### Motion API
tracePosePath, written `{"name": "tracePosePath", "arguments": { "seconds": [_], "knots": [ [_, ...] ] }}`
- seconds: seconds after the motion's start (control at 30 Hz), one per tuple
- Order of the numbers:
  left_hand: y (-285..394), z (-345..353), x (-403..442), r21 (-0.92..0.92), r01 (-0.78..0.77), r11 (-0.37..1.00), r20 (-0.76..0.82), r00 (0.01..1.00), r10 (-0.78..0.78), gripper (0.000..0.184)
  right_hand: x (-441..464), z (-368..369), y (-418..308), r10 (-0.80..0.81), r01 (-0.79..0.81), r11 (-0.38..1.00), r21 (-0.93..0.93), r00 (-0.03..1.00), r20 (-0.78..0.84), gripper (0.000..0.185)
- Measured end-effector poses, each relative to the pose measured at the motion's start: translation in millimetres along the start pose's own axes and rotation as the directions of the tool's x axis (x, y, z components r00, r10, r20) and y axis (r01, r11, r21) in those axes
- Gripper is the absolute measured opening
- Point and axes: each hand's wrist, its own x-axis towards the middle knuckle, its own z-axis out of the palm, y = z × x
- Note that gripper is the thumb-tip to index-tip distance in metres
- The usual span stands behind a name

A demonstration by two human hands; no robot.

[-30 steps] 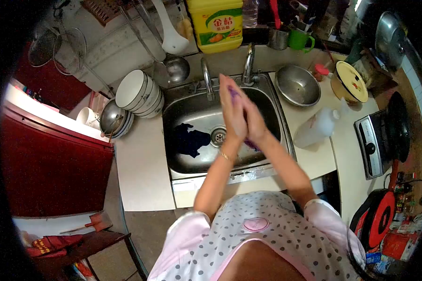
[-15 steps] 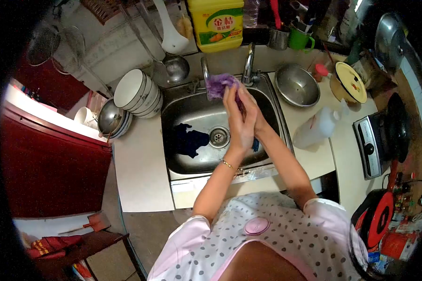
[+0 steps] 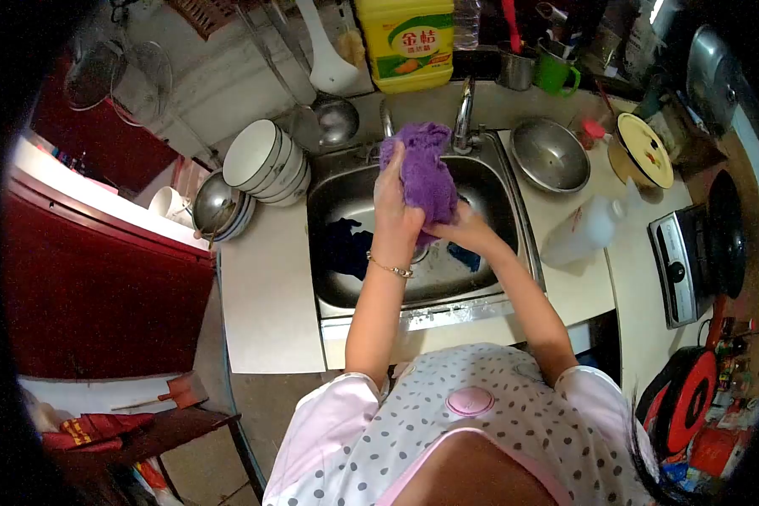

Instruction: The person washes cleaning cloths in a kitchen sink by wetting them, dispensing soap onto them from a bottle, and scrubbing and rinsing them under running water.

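A purple cloth (image 3: pixel 428 173) is held up over the steel sink (image 3: pixel 337 291), partly spread and crumpled at its top. My left hand (image 3: pixel 393 207) is closed on its left side, with the thumb side against the fabric. Low on the cloth, my right hand (image 3: pixel 464 229) grips its bottom edge, fingers partly hidden. In the basin lies a dark navy cloth (image 3: pixel 344 247), left of the drain. A smaller blue cloth piece (image 3: pixel 464 256) shows beneath my right hand. The faucet (image 3: pixel 464 114) stands behind the purple cloth, which covers part of the drain.
Stacked white bowls (image 3: pixel 253 156) and metal bowls (image 3: pixel 218 205) stand left of the sink. To the right are a steel basin (image 3: pixel 551 155), a translucent bottle (image 3: pixel 584 228), a yellow lidded pot (image 3: pixel 641 150) and a gas stove (image 3: pixel 676 268). A yellow detergent jug (image 3: pixel 406 46) stands behind.
The purple cloth has gone from bunched between my pressed-together hands to opened out. My hands have separated, the right one moving down to the cloth's lower end. The view has shifted slightly.
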Motion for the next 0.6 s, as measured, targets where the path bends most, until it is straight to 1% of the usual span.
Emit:
{"name": "tracePosePath", "arguments": {
  "seconds": [0.03, 0.07, 0.1, 0.13, 0.17, 0.23, 0.27, 0.3, 0.33, 0.37, 0.4, 0.43, 0.5, 0.53, 0.57, 0.6],
  "knots": [
    [-0.3, 2.7, 0.2, -0.168, 0.083, 0.982, 0.035, 0.996, -0.079, 0.015, -1.4, -1.7, -2.2, -0.006, 0.006, 1.000, 0.003, 1.000, -0.008, 0.043],
    [2.1, 2.7, 0.6, -0.162, 0.088, 0.983, 0.043, 0.996, -0.082, 0.015, -3.1, -4.0, -5.7, 0.111, -0.102, 0.956, 0.274, 0.994, -0.019, 0.036],
    [6.6, 0.5, 0.0, -0.173, 0.053, 0.984, 0.029, 0.998, -0.049, 0.019, -4.3, -4.0, -11.0, 0.225, -0.196, 0.828, 0.525, 0.974, 0.008, 0.030],
    [9.5, -0.8, -2.4, -0.185, 0.017, 0.983, 0.009, 1.000, -0.016, 0.023, -6.3, -12.1, -11.3, 0.212, -0.138, 0.755, 0.641, 0.976, -0.039, 0.022],
    [10.5, -0.5, -5.0, -0.065, -0.121, 0.990, -0.079, 0.990, 0.116, 0.024, -9.6, -21.9, -16.5, 0.088, -0.005, 0.749, 0.662, 0.992, -0.092, 0.021],
    [4.1, -20.0, -8.6, -0.052, -0.139, 0.989, -0.089, 0.987, 0.135, 0.022, -11.5, -26.8, -36.5, 0.132, 0.105, 0.700, 0.707, 0.953, -0.272, 0.021],
    [-4.2, -30.8, -7.8, -0.119, -0.123, 0.985, 0.002, 0.992, 0.124, 0.020, -5.2, -23.1, -36.5, 0.133, 0.104, 0.699, 0.708, 0.953, -0.272, 0.021],
    [-14.1, -35.2, -7.3, -0.184, -0.100, 0.978, 0.094, 0.989, 0.118, 0.018, 5.7, -14.1, -36.5, 0.019, 0.213, 0.822, 0.528, 0.917, -0.398, 0.021],
    [-22.9, -13.2, -17.3, -0.062, -0.083, 0.995, -0.103, 0.992, 0.077, 0.015, 15.6, -6.2, -35.9, -0.114, 0.300, 0.900, 0.316, 0.862, -0.493, 0.021],
    [-40.5, -16.9, -13.7, 0.181, -0.060, 0.982, -0.061, 0.996, 0.072, 0.013, 24.0, -2.3, -34.7, -0.038, 0.165, 0.949, 0.267, 0.904, -0.426, 0.022],
    [-41.5, -17.6, -10.2, 0.368, -0.139, 0.920, -0.052, 0.984, 0.169, 0.012, 18.5, 2.9, -42.0, -0.016, 0.137, 0.951, 0.277, 0.916, -0.400, 0.022],
    [-40.0, -17.0, -3.2, 0.541, -0.213, 0.814, -0.018, 0.964, 0.264, 0.011, 10.7, 9.4, -52.7, 0.000, 0.115, 0.951, 0.286, 0.927, -0.374, 0.023],
    [-24.5, -19.5, 23.1, 0.416, -0.355, 0.837, -0.109, 0.894, 0.434, 0.013, -14.7, 28.2, -57.9, -0.294, 0.323, 0.945, 0.043, 0.902, -0.318, 0.025],
    [-14.3, -9.1, 26.1, 0.402, -0.410, 0.818, -0.027, 0.888, 0.458, 0.022, -13.0, 30.2, -48.5, -0.340, 0.349, 0.937, -0.028, 0.885, -0.320, 0.025],
    [-21.9, -10.2, 22.5, 0.396, -0.410, 0.822, -0.031, 0.888, 0.458, 0.022, -11.3, 32.3, -39.0, -0.385, 0.373, 0.922, -0.100, 0.865, -0.321, 0.025],
    [-34.2, -11.8, 15.9, 0.407, -0.444, 0.798, 0.113, 0.892, 0.439, 0.033, -3.5, 24.9, -46.6, -0.323, 0.364, 0.929, 0.071, 0.887, -0.329, 0.032]
  ]
}}
